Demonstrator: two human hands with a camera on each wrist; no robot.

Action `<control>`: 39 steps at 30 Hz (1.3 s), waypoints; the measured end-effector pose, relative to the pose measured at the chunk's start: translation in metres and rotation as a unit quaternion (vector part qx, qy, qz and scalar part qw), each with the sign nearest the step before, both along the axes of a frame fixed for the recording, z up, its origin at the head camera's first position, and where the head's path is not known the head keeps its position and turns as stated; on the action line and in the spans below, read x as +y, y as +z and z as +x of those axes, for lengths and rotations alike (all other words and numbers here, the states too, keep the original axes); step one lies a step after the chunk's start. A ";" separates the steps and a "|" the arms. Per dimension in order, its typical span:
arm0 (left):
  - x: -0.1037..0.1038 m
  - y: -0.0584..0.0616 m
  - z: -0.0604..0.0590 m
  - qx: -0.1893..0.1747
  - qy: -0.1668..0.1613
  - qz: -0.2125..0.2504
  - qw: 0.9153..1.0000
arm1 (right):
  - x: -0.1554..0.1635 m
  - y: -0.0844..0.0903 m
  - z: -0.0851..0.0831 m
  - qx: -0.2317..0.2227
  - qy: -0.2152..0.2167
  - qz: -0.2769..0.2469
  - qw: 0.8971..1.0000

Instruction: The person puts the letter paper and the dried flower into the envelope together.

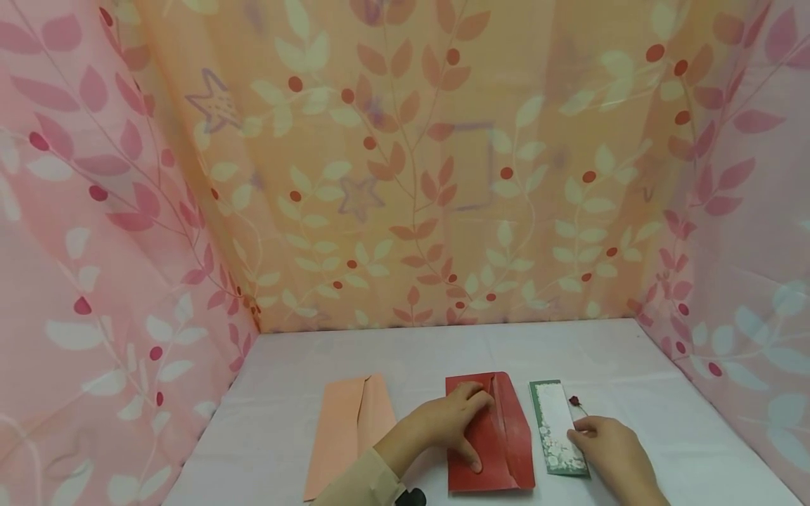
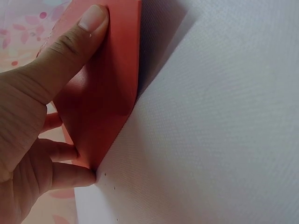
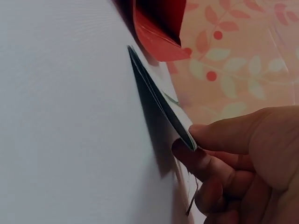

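A red envelope lies with its flap open on the white table. My left hand rests on it, the fingers at the flap's mouth. In the left wrist view the thumb presses the red envelope from above, with the fingers curled at its edge. To the right lies a long green-bordered card with a small red ornament beside it. My right hand pinches the card's right edge. In the right wrist view that edge of the green card is lifted off the table.
A peach envelope lies to the left of the red one, flap open. Leaf-patterned curtains wall the table in at the back and on both sides. Bare tabletop shows behind the envelopes.
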State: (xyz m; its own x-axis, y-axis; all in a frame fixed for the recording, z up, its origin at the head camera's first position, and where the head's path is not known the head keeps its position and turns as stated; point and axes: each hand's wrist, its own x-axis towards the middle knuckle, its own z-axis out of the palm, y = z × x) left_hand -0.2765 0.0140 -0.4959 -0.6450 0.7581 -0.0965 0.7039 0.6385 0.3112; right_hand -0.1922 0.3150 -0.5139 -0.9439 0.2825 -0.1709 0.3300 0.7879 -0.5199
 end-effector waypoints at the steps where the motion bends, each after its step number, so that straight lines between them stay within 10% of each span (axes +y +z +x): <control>1: 0.000 0.000 0.000 0.000 0.000 0.000 1.000 | 0.002 0.000 0.000 0.005 0.003 -0.006 1.000; 13: 0.002 0.002 0.000 0.017 -0.007 -0.003 1.000 | 0.013 0.003 0.001 0.091 -0.023 -0.060 0.994; 39: 0.005 0.003 -0.001 0.010 0.001 -0.011 1.000 | -0.029 -0.005 -0.001 0.068 -0.020 -0.128 0.989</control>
State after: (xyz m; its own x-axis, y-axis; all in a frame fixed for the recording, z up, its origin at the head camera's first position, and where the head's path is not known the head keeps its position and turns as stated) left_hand -0.2779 0.0193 -0.4932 -0.6484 0.7547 -0.0998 0.7089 0.6464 0.2821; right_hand -0.1934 0.2862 -0.5191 -0.9521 0.2842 -0.1133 0.2713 0.6131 -0.7420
